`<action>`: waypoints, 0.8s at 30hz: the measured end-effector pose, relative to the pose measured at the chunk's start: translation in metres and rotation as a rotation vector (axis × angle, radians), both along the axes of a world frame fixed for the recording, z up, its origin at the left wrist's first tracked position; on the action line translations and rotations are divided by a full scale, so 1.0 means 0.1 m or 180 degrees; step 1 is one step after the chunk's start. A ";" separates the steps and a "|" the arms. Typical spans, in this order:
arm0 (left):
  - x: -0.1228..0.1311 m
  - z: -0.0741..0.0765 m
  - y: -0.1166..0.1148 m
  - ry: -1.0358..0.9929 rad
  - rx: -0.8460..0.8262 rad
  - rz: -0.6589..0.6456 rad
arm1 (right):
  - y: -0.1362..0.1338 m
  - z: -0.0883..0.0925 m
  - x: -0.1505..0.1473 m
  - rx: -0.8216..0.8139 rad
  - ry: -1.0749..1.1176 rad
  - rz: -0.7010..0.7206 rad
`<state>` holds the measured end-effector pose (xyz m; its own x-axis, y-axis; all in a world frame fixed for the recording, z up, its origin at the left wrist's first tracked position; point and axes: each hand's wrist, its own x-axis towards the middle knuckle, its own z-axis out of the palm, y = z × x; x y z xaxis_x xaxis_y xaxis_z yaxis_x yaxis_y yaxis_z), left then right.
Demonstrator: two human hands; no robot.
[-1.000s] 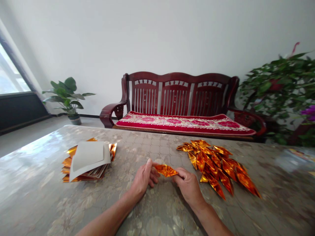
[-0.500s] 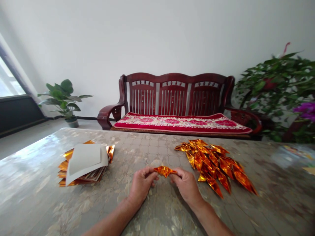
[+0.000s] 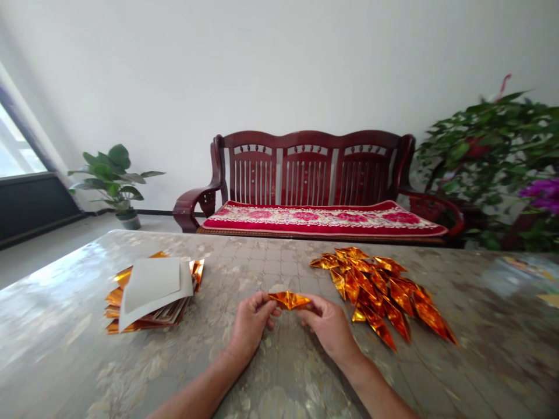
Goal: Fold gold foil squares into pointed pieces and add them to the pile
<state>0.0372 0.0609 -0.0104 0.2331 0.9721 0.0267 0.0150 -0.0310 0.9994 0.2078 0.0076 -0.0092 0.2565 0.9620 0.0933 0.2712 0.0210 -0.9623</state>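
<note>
Between my two hands is a folded gold foil paper ingot [image 3: 289,300], shiny orange and pointed at both ends. My left hand [image 3: 252,321] pinches its left tip between thumb and fingers. At the other tip, my right hand [image 3: 326,323] has its thumb and fingers closed on the foil. The ingot is held level, just over the patterned table cover. To the right lies a pile of similar folded foil ingots [image 3: 378,285]. On the left sits a stack of foil paper sheets [image 3: 152,291], with pale backs facing up and gold edges sticking out.
The table [image 3: 244,256] has a glossy, floral-patterned cover. A clear plastic bag [image 3: 522,276] rests at its right side. Behind the table stands a dark red wooden bench [image 3: 305,174] with a red patterned cushion. Potted plants [image 3: 116,180] flank it on both sides.
The foil ingot has shifted slightly left and up, and its middle looks flatter and wider. My right hand has altered its grip a little. Pile and stack stay put.
</note>
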 end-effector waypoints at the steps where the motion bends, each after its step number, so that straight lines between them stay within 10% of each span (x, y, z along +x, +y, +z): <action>1: 0.00 0.00 0.01 -0.0007 -0.0021 0.0021 | 0.00 0.00 0.00 -0.0023 0.0064 -0.0001; 24: 0.01 -0.18 0.06 -0.0055 0.0055 -0.0250 | 0.02 -0.14 0.02 0.0425 -0.0157 -0.0339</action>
